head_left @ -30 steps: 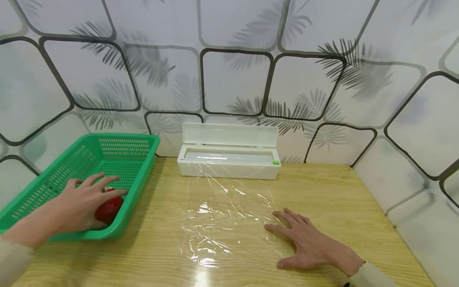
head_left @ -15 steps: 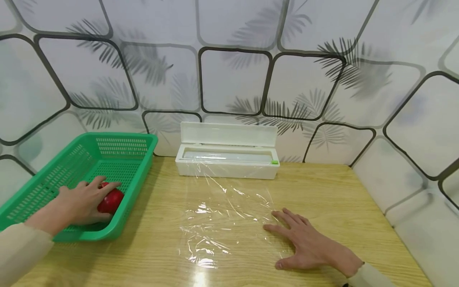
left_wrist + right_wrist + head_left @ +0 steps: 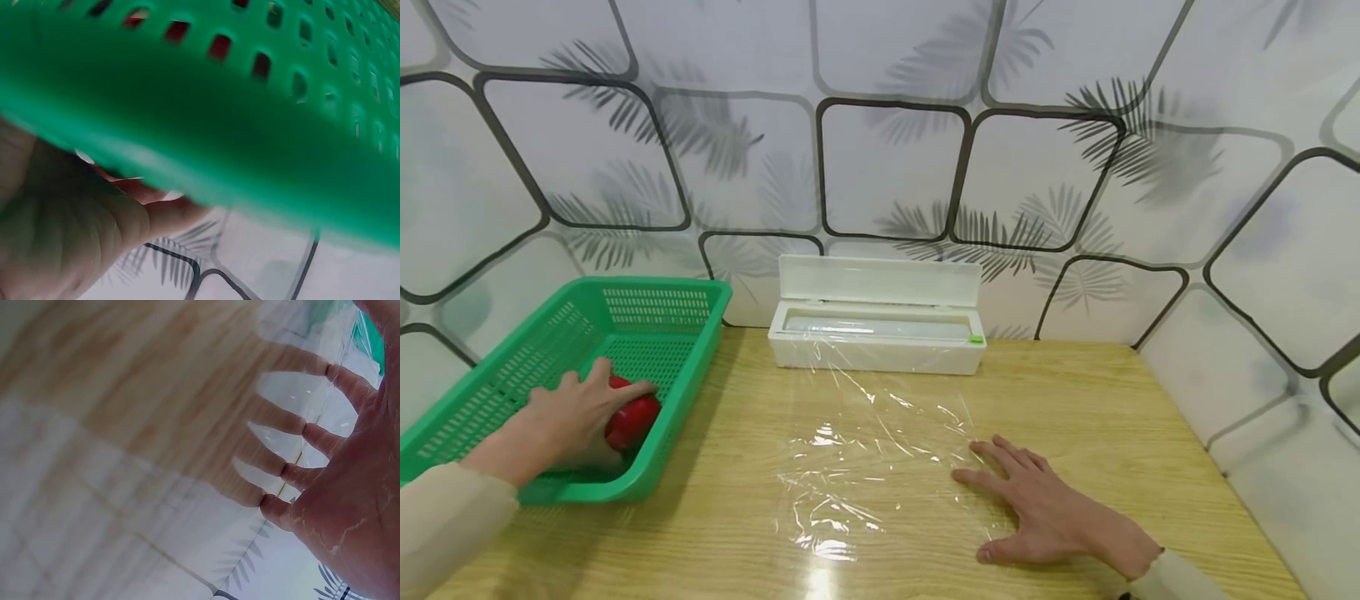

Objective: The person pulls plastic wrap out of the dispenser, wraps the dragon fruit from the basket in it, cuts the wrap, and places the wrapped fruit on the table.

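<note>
Patterned wallpaper with dark rounded outlines and grey fronds closes off the far side and the right side of a wood-grain surface. The surface's back edge meets the wall behind a white cling film dispenser; its right edge slants toward the person along the right-hand wall. Wood grain shows in a wide stretch from the dispenser's right end to that edge, and in a narrower strip between the dispenser and a green plastic basket, which stands at the far left near the left wall. A sheet of cling film runs from the dispenser's front toward the person, wrinkled and shiny.

The hands are well apart. The left hand reaches over the basket's near rim, fingers curled round a red fruit, which is inside the basket by its right wall, near the front corner. The right hand lies with fingers spread, its fingertips on the right border of the cling film.

Counted: one basket, one dispenser with one raised lid, one film roll inside it, one small green slide cutter at the right end of its front rim, one drawn-out sheet, two cream sleeves and one visible fruit; whether the left hand hides another cannot be told.
</note>
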Demonstrator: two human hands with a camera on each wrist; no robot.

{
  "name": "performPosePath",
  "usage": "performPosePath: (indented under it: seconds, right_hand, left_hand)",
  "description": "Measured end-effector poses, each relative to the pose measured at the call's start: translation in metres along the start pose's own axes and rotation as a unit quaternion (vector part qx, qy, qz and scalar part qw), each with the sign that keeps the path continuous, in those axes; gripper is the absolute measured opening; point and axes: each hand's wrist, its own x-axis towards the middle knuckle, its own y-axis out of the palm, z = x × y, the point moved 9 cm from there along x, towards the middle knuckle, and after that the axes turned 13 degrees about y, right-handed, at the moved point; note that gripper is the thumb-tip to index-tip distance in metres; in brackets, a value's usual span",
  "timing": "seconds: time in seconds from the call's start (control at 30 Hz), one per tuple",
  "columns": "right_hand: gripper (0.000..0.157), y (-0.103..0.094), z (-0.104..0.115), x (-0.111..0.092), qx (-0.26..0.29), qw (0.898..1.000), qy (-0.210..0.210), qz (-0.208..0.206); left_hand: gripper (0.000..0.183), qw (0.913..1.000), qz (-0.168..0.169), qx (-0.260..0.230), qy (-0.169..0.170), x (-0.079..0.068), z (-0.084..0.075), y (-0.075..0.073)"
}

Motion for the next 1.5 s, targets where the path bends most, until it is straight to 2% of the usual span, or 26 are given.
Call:
performPosePath:
  seconds: [0.13,0.27,0.43,0.57,0.77,0.87,1.03,1.33,1.5]
  right_hand:
    - [0.085,0.002,0.000,0.000,-0.003,1.000,0.000,0.002]
    - [0.086,0.001,0.000,-0.001,-0.006,1.000,-0.001,-0.001]
    - [0.086,0.001,0.001,-0.002,-0.006,1.000,0.000,-0.003]
    - [0.085,0.001,0.000,-0.002,-0.002,1.000,0.002,0.000]
    - [0.085,0.003,0.001,-0.002,-0.005,1.000,-0.007,-0.005]
    - [0.085,0.002,0.001,-0.002,-0.008,1.000,-0.009,-0.008]
    - [0.085,0.000,0.001,-0.001,-0.002,1.000,-0.007,-0.004]
    - [0.084,-0.001,0.001,0.000,0.018,1.000,-0.002,0.010]
    - [0.084,0.000,0.000,-0.001,0.014,1.000,0.003,0.013]
  left_hand:
    - [0.086,0.9996,-0.027,-0.012,-0.002,-0.002,0.002,-0.012]
    - [0.084,0.9974,-0.067,0.021,0.017,0.000,-0.004,-0.032]
    - [0.081,0.9875,-0.133,0.060,0.059,0.000,-0.019,-0.059]
    - [0.080,0.9789,-0.173,0.066,0.086,-0.001,-0.031,-0.073]
    - [0.093,0.9724,-0.185,0.105,0.095,-0.004,-0.033,-0.078]
    - [0.099,0.9668,-0.203,0.115,0.104,-0.008,-0.030,-0.081]
    - [0.093,0.9573,-0.233,0.128,0.113,-0.014,-0.029,-0.088]
    - [0.087,0.9502,-0.245,0.145,0.125,-0.018,-0.035,-0.094]
    - [0.091,0.9467,-0.256,0.150,0.126,-0.019,-0.036,-0.098]
